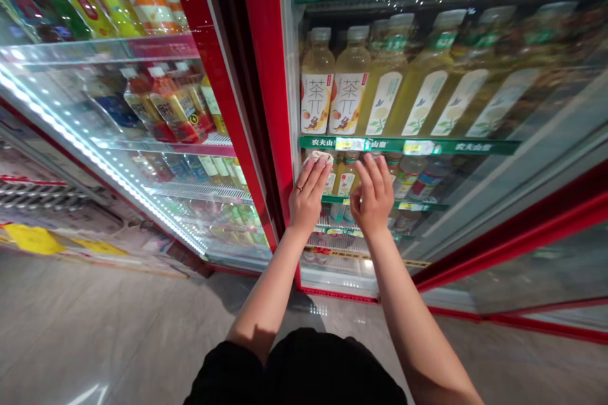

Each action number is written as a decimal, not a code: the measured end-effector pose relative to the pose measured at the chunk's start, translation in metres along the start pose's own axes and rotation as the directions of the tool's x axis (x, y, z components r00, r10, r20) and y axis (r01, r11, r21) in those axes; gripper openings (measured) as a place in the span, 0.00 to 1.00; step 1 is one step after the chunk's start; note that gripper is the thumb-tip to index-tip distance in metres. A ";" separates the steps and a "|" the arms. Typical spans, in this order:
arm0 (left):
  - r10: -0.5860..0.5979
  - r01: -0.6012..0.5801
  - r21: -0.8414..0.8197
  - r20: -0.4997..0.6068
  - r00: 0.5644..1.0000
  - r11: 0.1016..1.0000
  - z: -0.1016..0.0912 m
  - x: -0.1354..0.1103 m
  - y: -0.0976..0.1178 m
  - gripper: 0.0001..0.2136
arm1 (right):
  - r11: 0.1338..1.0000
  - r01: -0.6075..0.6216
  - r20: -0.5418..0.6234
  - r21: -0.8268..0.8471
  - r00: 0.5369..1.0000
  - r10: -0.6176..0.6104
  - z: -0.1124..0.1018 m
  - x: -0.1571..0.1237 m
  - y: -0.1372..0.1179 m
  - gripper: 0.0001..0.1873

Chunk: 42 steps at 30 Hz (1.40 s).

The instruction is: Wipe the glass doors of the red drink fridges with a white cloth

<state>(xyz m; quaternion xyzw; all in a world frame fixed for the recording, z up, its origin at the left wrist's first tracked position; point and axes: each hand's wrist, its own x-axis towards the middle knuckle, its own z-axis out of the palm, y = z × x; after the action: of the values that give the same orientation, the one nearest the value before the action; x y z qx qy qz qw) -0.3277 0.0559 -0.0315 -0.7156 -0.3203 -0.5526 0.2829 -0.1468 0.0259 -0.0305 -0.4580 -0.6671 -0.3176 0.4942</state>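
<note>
My left hand [306, 197] lies with its fingers over a small pale cloth [322, 157], in front of the drinks fridge just inside its red frame [266, 69]. A ring sits on one of its fingers. Level with it, a little to the right, my right hand [374, 197] is raised with its fingers stretched upward and nothing visible in it. Whether its fingertips touch the glass, I cannot tell. Behind both hands runs a green shelf strip [468, 147] with price tags. Above the strip stand bottles of yellowish tea [316, 85], and smaller-looking bottles [346, 180] show below.
To the left is another lit fridge with a red frame [221, 107] and red-labelled bottles [178, 107] on its shelves. A red door frame [513, 231] slants across the right side. Grey tiled floor [118, 329] lies below, with a yellow tag [33, 238] at the far left.
</note>
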 end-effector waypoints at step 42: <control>-0.288 0.273 -0.113 -0.143 0.947 0.955 0.035 0.008 0.061 0.33 | 0.984 -0.013 0.252 -0.180 0.966 0.059 -0.023 -0.033 0.065 0.41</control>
<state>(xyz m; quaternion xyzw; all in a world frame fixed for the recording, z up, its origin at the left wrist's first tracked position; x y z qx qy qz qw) -0.2584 0.0447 -0.0351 -0.6288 -0.3699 -0.6562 0.1928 -0.0748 0.0206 -0.0563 -0.5493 -0.6862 -0.3047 0.3668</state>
